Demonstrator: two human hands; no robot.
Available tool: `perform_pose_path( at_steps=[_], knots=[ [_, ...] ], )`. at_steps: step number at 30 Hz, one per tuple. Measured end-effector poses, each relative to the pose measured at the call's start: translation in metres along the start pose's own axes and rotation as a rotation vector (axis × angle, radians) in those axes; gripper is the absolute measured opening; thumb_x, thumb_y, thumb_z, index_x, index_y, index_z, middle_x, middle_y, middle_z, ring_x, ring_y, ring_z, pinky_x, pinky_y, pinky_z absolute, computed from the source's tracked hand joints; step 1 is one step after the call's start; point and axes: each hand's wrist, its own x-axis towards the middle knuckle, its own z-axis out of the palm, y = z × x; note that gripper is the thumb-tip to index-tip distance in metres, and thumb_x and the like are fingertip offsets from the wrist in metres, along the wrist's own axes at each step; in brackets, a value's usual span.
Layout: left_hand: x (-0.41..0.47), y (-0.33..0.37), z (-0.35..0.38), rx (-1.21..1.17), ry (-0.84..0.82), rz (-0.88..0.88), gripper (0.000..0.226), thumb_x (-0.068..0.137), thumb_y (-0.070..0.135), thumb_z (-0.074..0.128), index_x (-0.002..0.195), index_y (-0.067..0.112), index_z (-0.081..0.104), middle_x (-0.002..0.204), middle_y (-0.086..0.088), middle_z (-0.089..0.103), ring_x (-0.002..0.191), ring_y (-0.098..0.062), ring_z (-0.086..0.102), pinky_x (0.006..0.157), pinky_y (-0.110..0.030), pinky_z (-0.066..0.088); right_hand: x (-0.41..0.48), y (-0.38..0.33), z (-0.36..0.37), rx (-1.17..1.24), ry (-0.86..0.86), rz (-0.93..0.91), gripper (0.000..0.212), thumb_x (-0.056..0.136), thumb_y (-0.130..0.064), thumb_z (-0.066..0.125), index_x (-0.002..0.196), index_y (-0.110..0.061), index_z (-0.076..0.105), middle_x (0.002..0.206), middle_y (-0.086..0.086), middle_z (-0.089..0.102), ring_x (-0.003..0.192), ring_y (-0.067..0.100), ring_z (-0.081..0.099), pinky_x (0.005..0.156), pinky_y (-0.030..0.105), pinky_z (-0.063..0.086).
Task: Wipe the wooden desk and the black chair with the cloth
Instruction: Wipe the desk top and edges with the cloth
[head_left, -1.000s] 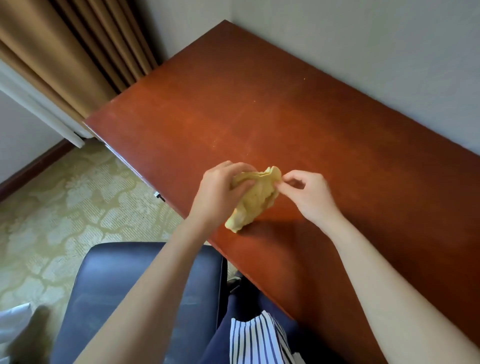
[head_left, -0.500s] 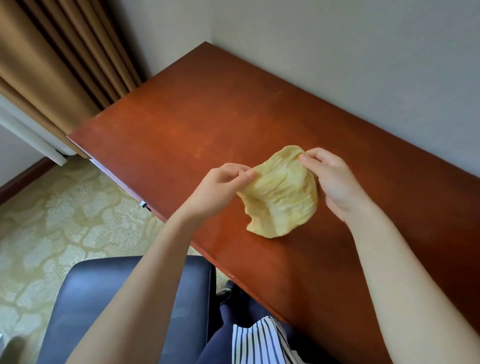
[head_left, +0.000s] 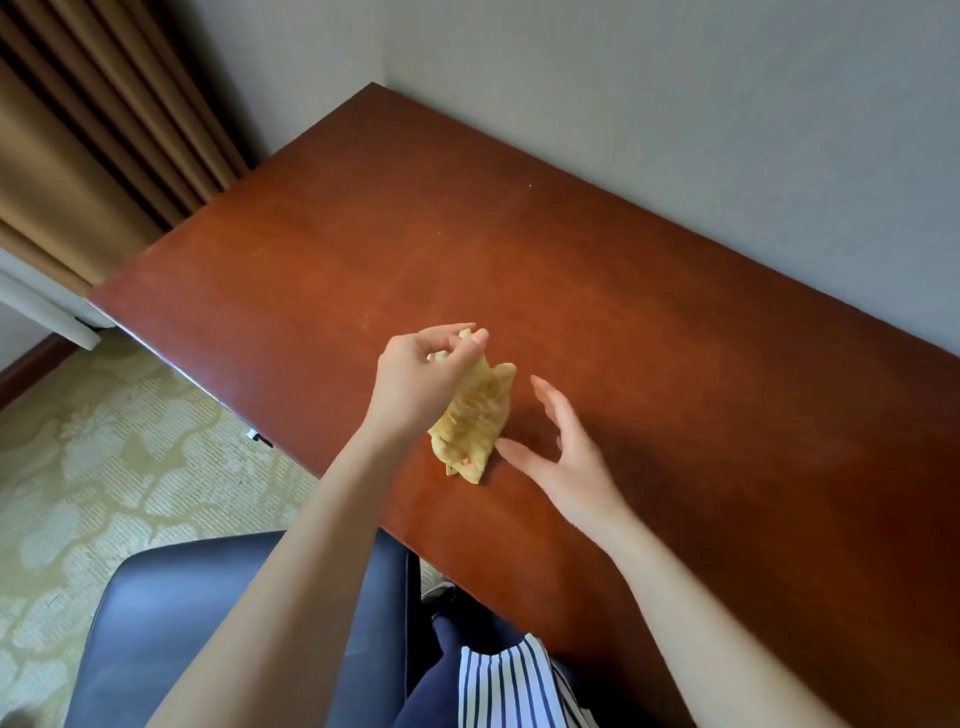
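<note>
two hands: our left hand (head_left: 415, 387) pinches cloth (head_left: 475, 415) top, bottom near counter (head_left: 675, 364); right hand (head_left: 569, 462) fingers (head_left: 550, 402) spread beside, we guess to fold it.

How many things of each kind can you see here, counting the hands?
hands: 2 (left hand, right hand)
cloth: 1
desk: 1
chair: 1
curtain: 1
total: 6

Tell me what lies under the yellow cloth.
Only the wooden desk shows beneath the cloth, which the left hand pinches by its top. The patch of wood right under its lower end is covered.
</note>
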Motion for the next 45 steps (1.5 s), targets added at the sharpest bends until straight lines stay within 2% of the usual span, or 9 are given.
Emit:
perform_pose_path(
  at_steps=[5,11,18,23,26,29,33,39,45],
  knots=[
    [0.003,0.007,0.003,-0.024,-0.056,0.094,0.036,0.088,0.04,0.064,0.069,0.01,0.069,0.085,-0.005,0.069,0.086,-0.006,0.062,0.078,-0.021,0.044,0.016,-0.009,-0.004,-0.293,0.111,-0.175,0.079,0.079,-0.025,0.074,0.141,-0.04,0.029,0.149,-0.012,0.029,0.138,0.004,0.021,0.107,0.023,0.024],
    [0.006,0.003,-0.003,-0.269,-0.258,-0.076,0.029,0.085,0.044,0.064,0.084,0.015,0.065,0.085,-0.011,0.053,0.081,-0.021,0.058,0.078,-0.04,0.052,0.028,-0.037,-0.051,-0.331,0.082,-0.124,0.004,0.083,-0.027,0.067,0.082,-0.029,0.07,0.076,-0.011,0.069,0.075,0.003,0.062,0.064,0.019,0.048],
    [-0.002,-0.036,0.027,-0.174,-0.334,-0.437,0.035,0.093,0.041,0.056,0.123,0.027,0.048,0.111,0.004,0.063,0.094,-0.016,0.067,0.082,-0.034,0.051,0.075,-0.013,-0.051,-0.698,0.251,-0.013,0.021,0.084,-0.03,0.066,0.105,-0.029,0.064,0.102,-0.006,0.067,0.102,0.018,0.056,0.087,0.034,0.045],
    [-0.003,-0.079,0.014,0.209,-0.02,-0.238,0.018,0.092,0.028,0.057,0.109,0.023,0.062,0.106,0.004,0.066,0.095,-0.009,0.061,0.078,-0.02,0.045,0.078,0.035,-0.012,-0.982,0.161,0.008,0.072,0.087,-0.045,0.059,0.145,-0.044,0.015,0.157,0.002,0.005,0.143,0.028,0.005,0.113,0.052,0.02],
    [0.002,-0.108,-0.01,0.517,0.184,-0.158,0.038,0.088,0.028,0.06,0.125,0.021,0.054,0.138,-0.005,0.047,0.13,-0.026,0.038,0.106,-0.04,0.031,0.074,0.052,-0.004,-1.102,0.125,-0.087,0.085,0.083,-0.059,0.055,0.144,-0.05,-0.003,0.155,-0.001,-0.023,0.142,0.03,-0.02,0.109,0.061,0.006],
    [0.009,-0.133,-0.03,0.72,0.214,-0.224,0.07,0.09,0.046,0.054,0.148,0.024,0.023,0.16,-0.005,0.004,0.146,-0.026,-0.005,0.115,-0.049,-0.002,0.072,0.06,-0.004,-1.144,0.127,-0.232,0.072,0.082,-0.058,0.056,0.145,-0.042,0.025,0.158,0.006,0.01,0.144,0.034,0.001,0.111,0.062,0.004],
    [0.018,-0.159,-0.041,0.818,0.286,-0.234,0.068,0.098,0.047,0.03,0.152,0.021,-0.001,0.158,-0.006,-0.017,0.144,-0.026,-0.02,0.115,-0.052,-0.01,0.084,0.068,-0.004,-1.124,0.209,-0.391,0.045,0.078,-0.047,0.069,0.119,-0.028,0.065,0.127,0.01,0.059,0.129,0.037,0.041,0.11,0.062,0.018],
    [0.03,-0.169,-0.028,0.934,0.365,-0.242,0.062,0.099,0.044,0.022,0.152,0.019,0.003,0.16,-0.009,-0.005,0.146,-0.027,-0.01,0.115,-0.049,-0.01,0.138,0.059,-0.013,-1.043,0.27,-0.563,0.025,0.074,-0.027,0.076,0.099,-0.022,0.073,0.098,0.007,0.062,0.11,0.03,0.056,0.108,0.056,0.028],
    [0.032,-0.169,-0.027,0.925,0.406,-0.231,0.061,0.095,0.041,0.019,0.152,0.02,0.012,0.159,-0.012,0.005,0.147,-0.028,-0.001,0.117,-0.046,-0.001,0.195,0.033,0.01,-0.92,0.398,-0.34,0.027,0.082,-0.029,0.07,0.108,-0.021,0.072,0.124,0.003,0.061,0.114,0.028,0.052,0.107,0.052,0.027]
  ],
)
